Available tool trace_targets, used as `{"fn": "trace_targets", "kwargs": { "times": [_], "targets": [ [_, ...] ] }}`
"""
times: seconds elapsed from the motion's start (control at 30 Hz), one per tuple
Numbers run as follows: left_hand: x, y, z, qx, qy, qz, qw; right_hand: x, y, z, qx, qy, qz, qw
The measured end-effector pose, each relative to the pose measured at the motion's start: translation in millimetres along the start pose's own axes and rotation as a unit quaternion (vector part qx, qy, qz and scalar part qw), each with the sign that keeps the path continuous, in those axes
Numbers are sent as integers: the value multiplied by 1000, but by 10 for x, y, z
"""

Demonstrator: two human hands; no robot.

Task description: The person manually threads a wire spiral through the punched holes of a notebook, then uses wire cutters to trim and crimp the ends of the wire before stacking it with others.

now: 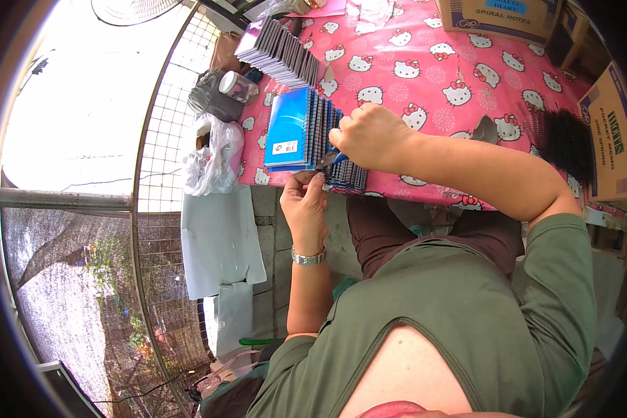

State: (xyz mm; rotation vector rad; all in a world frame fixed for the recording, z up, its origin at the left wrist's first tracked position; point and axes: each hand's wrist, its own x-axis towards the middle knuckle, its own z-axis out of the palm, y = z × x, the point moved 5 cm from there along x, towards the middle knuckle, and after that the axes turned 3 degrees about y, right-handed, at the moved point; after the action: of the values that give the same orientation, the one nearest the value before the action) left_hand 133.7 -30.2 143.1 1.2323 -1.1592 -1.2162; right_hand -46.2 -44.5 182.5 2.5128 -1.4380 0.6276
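Note:
A stack of blue spiral notebooks [289,129] lies near the table's front edge, coil bindings toward the right. My left hand [305,200], a metal watch on its wrist, pinches thumb and finger together at the near corner of a notebook, by the coil's end. My right hand [370,138] is closed round a small tool with blue handles [340,158], seemingly pliers. Its metal head [327,159] is at the coils, close to my left fingertips. More coil-bound notebooks [346,180] are stacked beneath and right of my hands. What exactly the jaws touch is too small to tell.
A tall row of spiral notebooks [277,54] stands behind. Left of it are a lidded jar [237,87] and a white plastic bag [212,160]. Cardboard boxes [498,19] and a tangle of black coils [568,146] occupy the right side of the pink cat-print tablecloth [397,90].

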Motion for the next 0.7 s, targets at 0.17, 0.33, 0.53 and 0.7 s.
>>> {"fn": "trace_targets", "kwargs": {
  "times": [0.17,0.33,0.53,0.7],
  "targets": [
    [5,-45,-28,-81,-10,-48,996,-113,124,-31,-25,86,-19,996],
    [33,-86,-40,-78,-27,-59,995,-89,81,-11,0,89,-35,995],
    [44,-100,-50,-50,-8,-49,998,27,33,83,-13,-31,-5,999],
    [59,-144,-84,-63,-14,-71,995,-37,86,138,16,-23,13,1000]
  ]
}}
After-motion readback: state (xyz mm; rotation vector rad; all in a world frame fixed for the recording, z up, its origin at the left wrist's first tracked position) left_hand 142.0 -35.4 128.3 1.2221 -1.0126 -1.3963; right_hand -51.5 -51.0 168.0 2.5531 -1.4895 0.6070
